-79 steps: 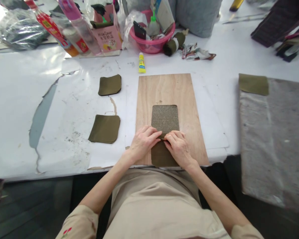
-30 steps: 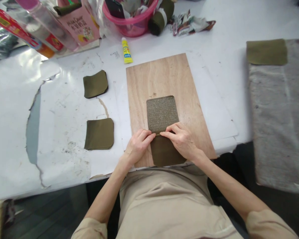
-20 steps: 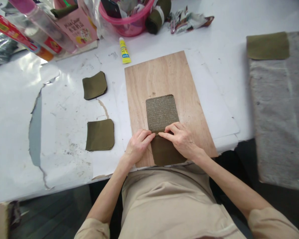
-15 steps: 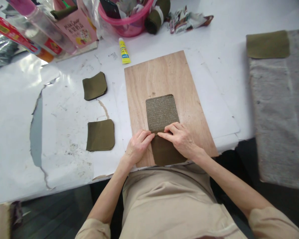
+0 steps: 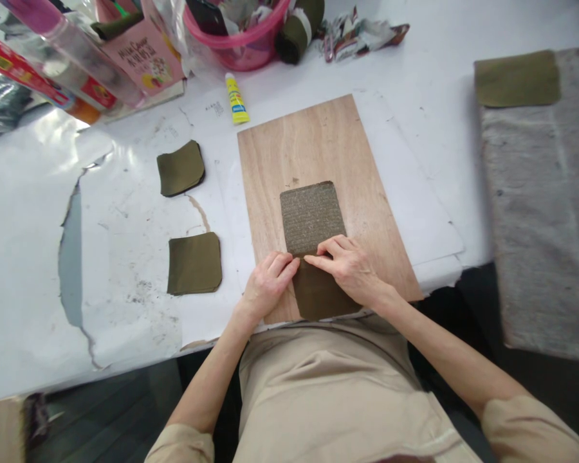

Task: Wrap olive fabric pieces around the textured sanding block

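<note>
A wooden board [image 5: 313, 141] lies on the white table in front of me. On it rests a grey-speckled stiff rectangle [image 5: 311, 215], with an olive fabric piece [image 5: 318, 296] at its near end. My left hand [image 5: 265, 283] presses the fabric's far edge at the left, fingers curled. My right hand [image 5: 350, 270] presses the same edge from the right, fingertips pinching where fabric meets rectangle.
Two olive fabric pieces [image 5: 180, 168] [image 5: 194, 262] lie left of the board. A yellow glue tube [image 5: 234, 98], a pink basket [image 5: 236, 38] and boxes stand at the back. A grey felt mat [image 5: 540, 212] with another olive piece [image 5: 516, 78] sits at right.
Both hands stay on the fabric's edge over the rectangle; my right fingertips have crept slightly left. The view has shifted a little as my head moved.
</note>
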